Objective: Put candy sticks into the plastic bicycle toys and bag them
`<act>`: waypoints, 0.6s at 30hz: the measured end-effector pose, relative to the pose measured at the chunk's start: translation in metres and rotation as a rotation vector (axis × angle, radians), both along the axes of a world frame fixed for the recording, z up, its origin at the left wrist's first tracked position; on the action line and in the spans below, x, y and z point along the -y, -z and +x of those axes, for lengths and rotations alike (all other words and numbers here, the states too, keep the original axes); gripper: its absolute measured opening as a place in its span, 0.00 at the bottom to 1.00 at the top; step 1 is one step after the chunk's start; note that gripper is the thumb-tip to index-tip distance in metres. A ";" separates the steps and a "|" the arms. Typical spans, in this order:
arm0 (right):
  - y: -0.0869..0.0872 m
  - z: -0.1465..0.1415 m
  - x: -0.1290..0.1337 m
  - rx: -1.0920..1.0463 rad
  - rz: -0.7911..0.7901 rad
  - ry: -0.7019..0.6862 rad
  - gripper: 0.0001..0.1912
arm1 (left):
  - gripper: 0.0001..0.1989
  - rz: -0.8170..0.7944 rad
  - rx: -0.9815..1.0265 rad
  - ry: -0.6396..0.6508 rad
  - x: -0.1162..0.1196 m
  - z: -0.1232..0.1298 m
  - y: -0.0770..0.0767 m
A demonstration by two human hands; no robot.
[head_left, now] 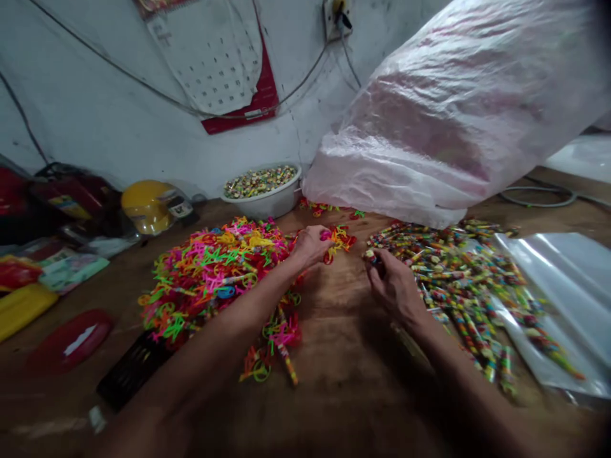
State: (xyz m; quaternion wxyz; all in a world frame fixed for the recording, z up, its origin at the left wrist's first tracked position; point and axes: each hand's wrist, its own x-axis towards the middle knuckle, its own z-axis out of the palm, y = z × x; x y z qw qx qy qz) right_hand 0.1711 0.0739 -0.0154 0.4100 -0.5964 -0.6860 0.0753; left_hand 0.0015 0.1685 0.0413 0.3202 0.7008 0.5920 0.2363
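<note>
Neon plastic, one heap point(229, 267): pink, green, orange and yellow pieces, tangled, too many to count, with one patterned stick point(287, 365) jutting from its near edge. Patterned sticks, one spread point(458, 280), likewise beyond counting, on the right of the wooden table point(334, 362). Bare hands, two, both over the table between these lots.

Left hand point(312, 245), one: fingers together on a pink plastic piece point(326, 235), which sits at the fingertips; a small orange-and-red cluster point(342, 239) lies just beside it. Right hand point(394, 280), one: thumb and fingers closed on a small pale-ended stick point(370, 256), held at the fingertips, by the left edge of the spread; how much of it the palm hides, I cannot tell.

White basin point(267, 202), one, filled with small multicoloured pieces, against the wall. Large translucent bag point(420, 133), one, behind the spread. Wall calendar point(214, 63), one. Red dish point(71, 340), one, far left.
</note>
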 end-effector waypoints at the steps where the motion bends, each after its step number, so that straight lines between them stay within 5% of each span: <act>1: -0.006 0.001 0.004 -0.036 -0.014 -0.007 0.09 | 0.06 -0.055 0.090 0.004 0.011 -0.005 0.000; 5: -0.019 0.000 0.034 -0.415 -0.221 -0.084 0.12 | 0.05 -0.317 0.467 0.059 0.067 -0.017 0.011; 11: 0.002 -0.013 0.101 -0.855 -0.427 -0.010 0.15 | 0.13 -0.576 0.825 0.008 0.142 -0.024 0.049; 16: 0.002 -0.020 0.118 -0.791 -0.412 -0.011 0.12 | 0.22 -0.656 1.005 -0.033 0.162 -0.026 0.055; 18: -0.001 -0.020 0.119 -0.665 -0.395 -0.045 0.11 | 0.18 -0.694 1.123 -0.045 0.162 -0.024 0.053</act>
